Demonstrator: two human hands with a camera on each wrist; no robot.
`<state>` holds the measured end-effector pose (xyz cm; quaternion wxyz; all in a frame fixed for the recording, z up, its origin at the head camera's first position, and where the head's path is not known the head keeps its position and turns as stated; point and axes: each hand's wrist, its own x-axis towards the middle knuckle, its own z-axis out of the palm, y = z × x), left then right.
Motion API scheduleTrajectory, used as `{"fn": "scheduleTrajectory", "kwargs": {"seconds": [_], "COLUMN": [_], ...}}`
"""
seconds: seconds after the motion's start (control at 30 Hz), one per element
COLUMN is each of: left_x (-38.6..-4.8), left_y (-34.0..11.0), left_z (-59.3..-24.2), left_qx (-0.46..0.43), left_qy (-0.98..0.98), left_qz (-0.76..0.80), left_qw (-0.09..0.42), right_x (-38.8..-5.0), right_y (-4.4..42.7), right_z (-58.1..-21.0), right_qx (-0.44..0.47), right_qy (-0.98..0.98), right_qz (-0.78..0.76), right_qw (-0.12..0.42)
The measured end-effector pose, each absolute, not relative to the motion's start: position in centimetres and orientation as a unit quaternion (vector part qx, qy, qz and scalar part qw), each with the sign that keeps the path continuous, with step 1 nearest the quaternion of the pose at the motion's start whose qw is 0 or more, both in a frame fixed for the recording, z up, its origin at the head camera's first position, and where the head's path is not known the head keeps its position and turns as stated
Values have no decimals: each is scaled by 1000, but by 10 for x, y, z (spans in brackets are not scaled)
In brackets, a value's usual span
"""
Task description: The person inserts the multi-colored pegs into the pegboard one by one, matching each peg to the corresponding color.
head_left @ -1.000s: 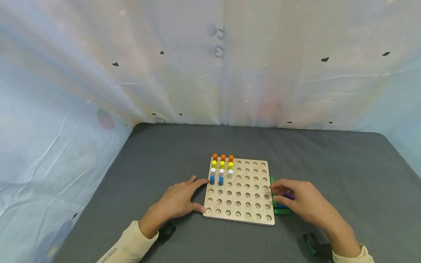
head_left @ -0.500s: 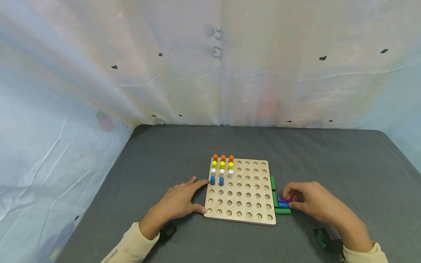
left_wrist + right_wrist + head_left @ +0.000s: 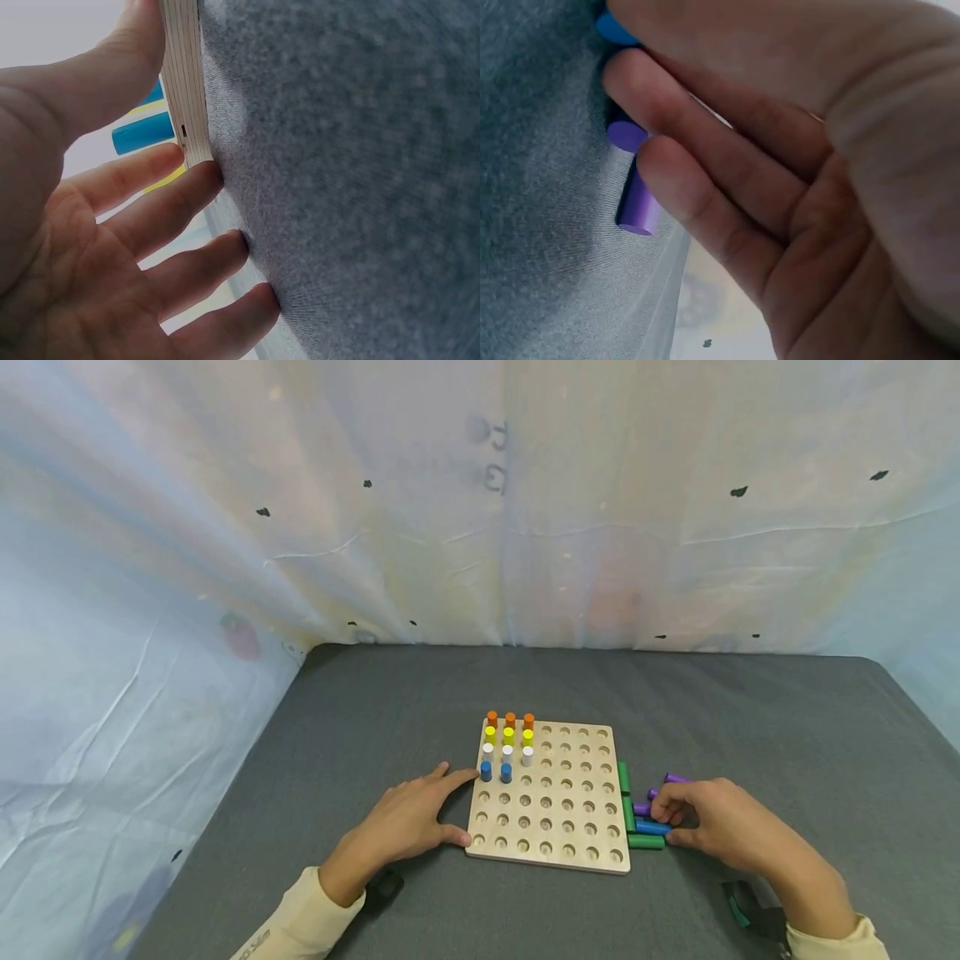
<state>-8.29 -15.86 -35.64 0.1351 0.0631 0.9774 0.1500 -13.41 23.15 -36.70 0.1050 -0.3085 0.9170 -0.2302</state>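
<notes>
A pale pegboard (image 3: 557,814) lies flat, the left hand (image 3: 401,814) touching its left edge; upright pegs (image 3: 507,753) (orange, yellow, white, blue) fill far-left holes. To its right, the right hand (image 3: 717,820) pinches a lying blue peg (image 3: 651,827) between a purple peg (image 3: 642,809) and a green peg (image 3: 647,842).

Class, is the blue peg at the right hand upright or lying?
Lying: in the head view, the blue peg stretches lengthwise alongside a green peg.
</notes>
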Motion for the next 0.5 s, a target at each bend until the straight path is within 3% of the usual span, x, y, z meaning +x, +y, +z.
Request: {"fn": "scheduleTrajectory", "kwargs": {"seconds": [0.5], "left_x": [-83], "left_y": [-159], "left_z": [-358], "left_qx": [62], "left_qy": [977], "left_qz": [147], "left_qw": [138], "right_x": [-136], "right_y": [235], "right_z": [-364], "right_qx": [-271], "right_qy": [936], "right_qz": [-209], "right_qw": [84]}}
